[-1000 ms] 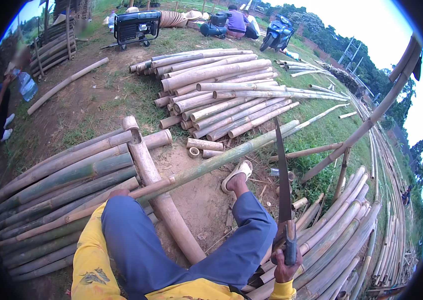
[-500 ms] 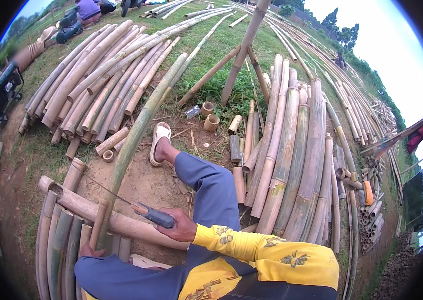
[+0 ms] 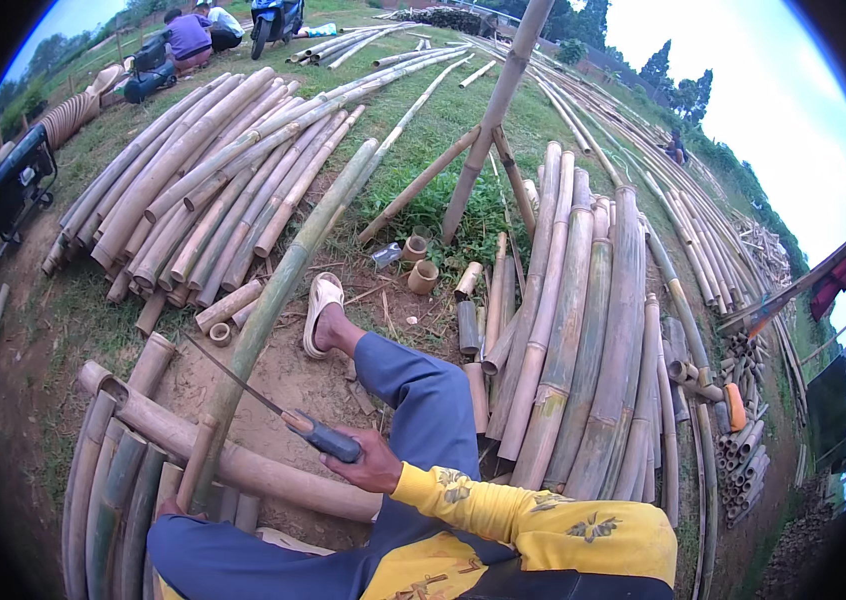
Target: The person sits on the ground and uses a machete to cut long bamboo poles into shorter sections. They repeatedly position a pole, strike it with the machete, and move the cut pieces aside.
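Observation:
In my right hand (image 3: 378,463) is a handsaw (image 3: 328,437) with a dark grip, my fingers closed around it. Its thin blade slants up to the left and crosses the long green bamboo pole (image 3: 279,280). That pole runs from near my left knee away across the ground, resting over a thick horizontal bamboo log (image 3: 278,473). Down at the pole's near end, my left hand (image 3: 171,509) is closed on it, partly hidden by my leg. A slim, short bamboo piece (image 3: 196,465) stands against the pole beside that hand.
Bamboo stacks lie at the far left (image 3: 178,190) and along my right (image 3: 583,330). Upright cut pieces (image 3: 118,490) stand left of my leg. A bamboo tripod (image 3: 483,130) rises ahead, with short cut rings (image 3: 422,277) near it. Two people (image 3: 189,36) crouch far back left.
The view has tilted up, showing more of the background. My right hand has drawn the saw slightly back to the right across the pole. My left hand stays low by the pole's end.

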Available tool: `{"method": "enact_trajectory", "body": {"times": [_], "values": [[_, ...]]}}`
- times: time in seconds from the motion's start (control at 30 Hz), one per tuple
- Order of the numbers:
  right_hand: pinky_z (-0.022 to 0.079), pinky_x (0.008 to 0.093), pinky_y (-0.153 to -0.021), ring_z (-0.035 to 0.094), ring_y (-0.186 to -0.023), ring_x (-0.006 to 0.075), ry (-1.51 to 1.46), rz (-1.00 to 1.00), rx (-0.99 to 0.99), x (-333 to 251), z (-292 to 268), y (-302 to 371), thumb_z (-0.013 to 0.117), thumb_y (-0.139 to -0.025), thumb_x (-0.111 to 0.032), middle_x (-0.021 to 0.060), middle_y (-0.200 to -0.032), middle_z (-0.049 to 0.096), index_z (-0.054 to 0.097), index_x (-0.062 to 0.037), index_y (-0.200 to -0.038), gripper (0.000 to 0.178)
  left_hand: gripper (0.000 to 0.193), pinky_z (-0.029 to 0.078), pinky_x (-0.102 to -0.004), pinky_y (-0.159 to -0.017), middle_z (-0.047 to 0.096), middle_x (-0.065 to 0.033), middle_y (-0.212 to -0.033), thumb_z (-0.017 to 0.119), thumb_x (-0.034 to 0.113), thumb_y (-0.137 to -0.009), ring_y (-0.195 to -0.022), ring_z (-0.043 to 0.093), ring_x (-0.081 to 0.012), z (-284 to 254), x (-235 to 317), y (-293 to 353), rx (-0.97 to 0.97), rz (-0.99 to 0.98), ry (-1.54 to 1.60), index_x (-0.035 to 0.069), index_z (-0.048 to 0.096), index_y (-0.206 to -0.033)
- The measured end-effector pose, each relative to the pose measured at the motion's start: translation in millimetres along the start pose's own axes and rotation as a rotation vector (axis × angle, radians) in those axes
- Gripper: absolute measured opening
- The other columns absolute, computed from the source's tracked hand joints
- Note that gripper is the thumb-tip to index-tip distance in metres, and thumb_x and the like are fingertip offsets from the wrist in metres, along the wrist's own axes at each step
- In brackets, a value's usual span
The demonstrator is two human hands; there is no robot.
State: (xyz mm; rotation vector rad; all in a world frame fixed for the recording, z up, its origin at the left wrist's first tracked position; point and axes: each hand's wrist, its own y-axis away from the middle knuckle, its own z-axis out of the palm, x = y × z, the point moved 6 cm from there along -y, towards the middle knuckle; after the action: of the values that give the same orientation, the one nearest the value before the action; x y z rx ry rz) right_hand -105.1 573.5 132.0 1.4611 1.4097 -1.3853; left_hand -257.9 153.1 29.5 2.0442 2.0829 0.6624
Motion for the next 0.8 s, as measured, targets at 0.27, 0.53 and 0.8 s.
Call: {"method": "enact_trajectory", "body": {"times": [0.27, 0.53, 0.8], "values": [[0.043, 0.0344, -0.06, 0.048, -0.064, 0.0154, 0.045, 0.059, 0.003, 12, -8, 13, 0.075, -0.087, -0.013, 0.0085, -0.072, 0.054, 0.065, 0.0002, -0.099, 0.021, 0.079, 0.056, -0.0464, -0.093, 0.071, -0.0276, -0.112, 0.092, 0.025, -0.063, -0.11, 0.07, -0.0386, 16, 9, -23, -0.041, 0.009, -0.022, -0.004, 0.06, -0.13], [0.043, 0.0334, -0.06, 0.046, -0.064, 0.0141, -0.001, -0.028, -0.072, 8, 6, -10, 0.077, -0.087, -0.013, 0.0068, -0.071, 0.052, 0.064, -0.0006, -0.096, 0.02, 0.077, 0.056, -0.0471, -0.093, 0.071, -0.0285, -0.11, 0.091, 0.023, -0.064, -0.109, 0.071, -0.0379, 7, -31, 1, 0.007, -0.058, 0.031, -0.005, 0.06, -0.129], [0.047, 0.0274, -0.061, 0.054, -0.066, 0.008, 0.047, 0.129, -0.026, 7, -10, 8, 0.076, -0.089, -0.008, 0.0019, -0.074, 0.063, 0.066, 0.0003, -0.097, 0.016, 0.076, 0.052, -0.0476, -0.095, 0.07, -0.0258, -0.115, 0.088, 0.036, -0.062, -0.109, 0.068, -0.0408, 35, -19, -31, 0.044, 0.064, 0.008, 0.006, 0.067, -0.128]]}}
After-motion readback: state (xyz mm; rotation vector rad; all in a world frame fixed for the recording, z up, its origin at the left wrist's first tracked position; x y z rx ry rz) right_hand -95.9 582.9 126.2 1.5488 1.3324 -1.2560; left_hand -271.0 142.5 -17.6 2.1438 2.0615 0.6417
